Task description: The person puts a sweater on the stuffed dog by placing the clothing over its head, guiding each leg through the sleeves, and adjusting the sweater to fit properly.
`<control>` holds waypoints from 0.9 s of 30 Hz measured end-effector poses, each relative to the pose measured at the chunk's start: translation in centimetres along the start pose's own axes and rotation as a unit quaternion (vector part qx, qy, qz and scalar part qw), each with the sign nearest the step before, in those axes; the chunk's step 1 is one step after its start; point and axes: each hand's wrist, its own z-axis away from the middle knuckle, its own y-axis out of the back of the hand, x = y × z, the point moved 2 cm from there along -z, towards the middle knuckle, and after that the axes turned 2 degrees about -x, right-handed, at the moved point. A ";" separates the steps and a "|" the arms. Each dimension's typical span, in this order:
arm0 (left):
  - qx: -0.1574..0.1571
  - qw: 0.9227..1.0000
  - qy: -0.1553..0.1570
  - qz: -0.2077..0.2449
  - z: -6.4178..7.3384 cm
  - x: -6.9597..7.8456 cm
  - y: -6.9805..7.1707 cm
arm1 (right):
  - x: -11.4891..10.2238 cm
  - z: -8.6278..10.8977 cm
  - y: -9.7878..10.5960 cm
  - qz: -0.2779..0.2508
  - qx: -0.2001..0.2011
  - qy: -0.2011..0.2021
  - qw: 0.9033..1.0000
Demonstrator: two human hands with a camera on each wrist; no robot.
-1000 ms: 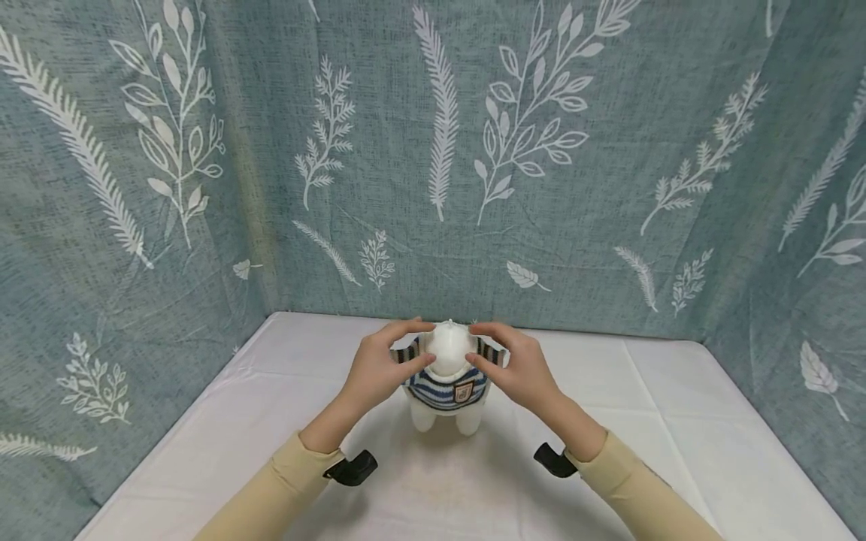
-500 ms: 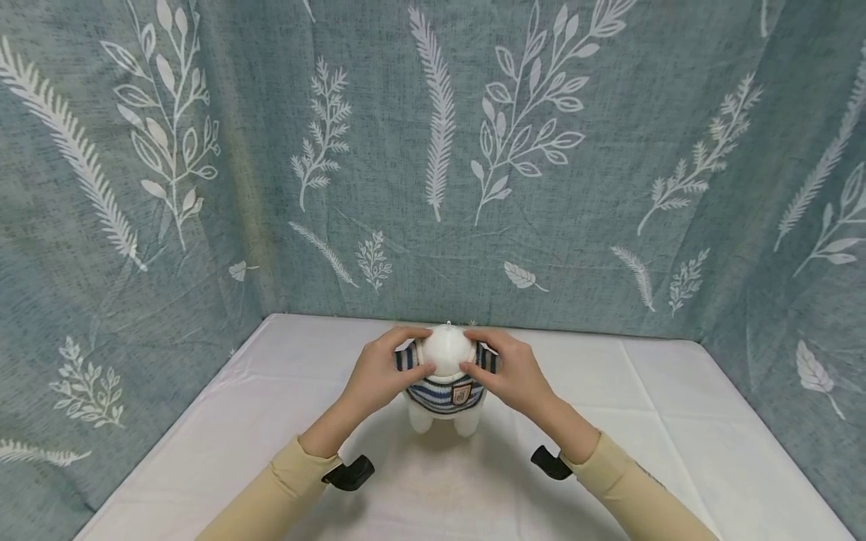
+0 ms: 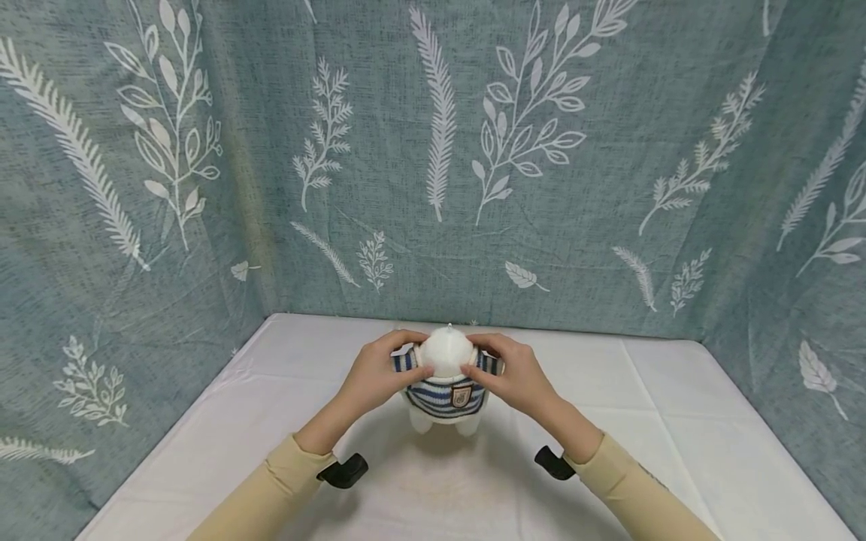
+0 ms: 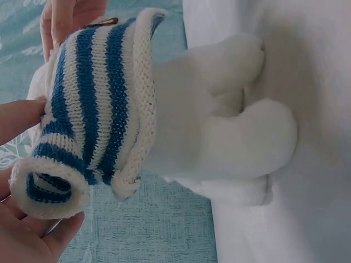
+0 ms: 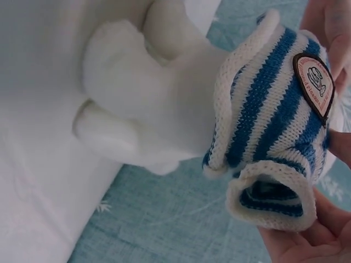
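Note:
A white dog-shaped mannequin with a smooth round top stands on the white-covered table. Around its upper body sits a blue-and-white striped knitted sweater with a badge on its front. My left hand grips the sweater's neck at the left, thumb in front and fingers behind. On the opposite side my right hand holds the collar the same way. Both short sleeves hang out sideways, and the left sleeve shows its open end. Below the rolled hem, the mannequin's white legs are bare.
Blue-green curtains with white leaf prints enclose the back and sides. The white tablecloth spreads around the mannequin. A black camera mount sticks out at the left wrist, another at the right.
Both hands have moved slightly down with the sweater's collar, baring a little more of the white top. The thumbs have stayed at the collar's front.

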 end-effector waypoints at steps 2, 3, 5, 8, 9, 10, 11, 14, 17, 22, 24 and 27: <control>-0.004 1.000 0.005 0.007 0.0 -0.1 -0.1 | 0.1 0.1 0.0 0.001 0.001 -0.004 1.000; -0.005 1.000 0.007 0.012 -0.1 -0.1 -0.1 | 0.1 0.1 0.0 -0.002 0.000 -0.008 1.000; -0.009 1.000 0.011 0.022 -0.1 -0.2 -0.1 | 0.3 0.1 0.0 -0.005 -0.002 -0.019 1.000; -0.016 0.999 0.016 0.034 -0.1 -0.4 -0.1 | 0.5 0.2 -0.1 -0.018 -0.012 -0.042 0.999; -0.019 0.999 0.017 0.036 -0.2 -0.5 -0.2 | 0.6 0.2 -0.1 -0.023 -0.016 -0.048 0.998; -0.022 0.999 0.021 0.039 -0.2 -0.6 -0.2 | 0.7 0.2 -0.1 -0.025 -0.019 -0.052 0.998; -0.026 0.999 0.024 0.041 -0.2 -0.7 -0.2 | 0.7 0.2 -0.1 -0.028 -0.023 -0.057 0.998; -0.038 0.998 0.035 0.047 -0.2 -0.9 -0.2 | 0.7 0.2 0.0 -0.034 -0.034 -0.065 0.997; -0.048 0.997 0.044 0.051 -0.3 -0.9 -0.2 | 0.7 0.2 0.1 -0.036 -0.043 -0.072 0.996; -0.064 0.995 0.060 0.048 -0.4 -1.0 -0.3 | 0.8 0.3 0.1 -0.047 -0.057 -0.083 0.994; -0.070 0.994 0.068 0.046 -0.4 -1.1 -0.3 | 1.0 0.3 0.1 -0.053 -0.067 -0.092 0.992; -0.075 0.993 0.080 0.044 -0.3 -1.4 -0.4 | 1.2 0.4 0.0 -0.057 -0.080 -0.100 0.990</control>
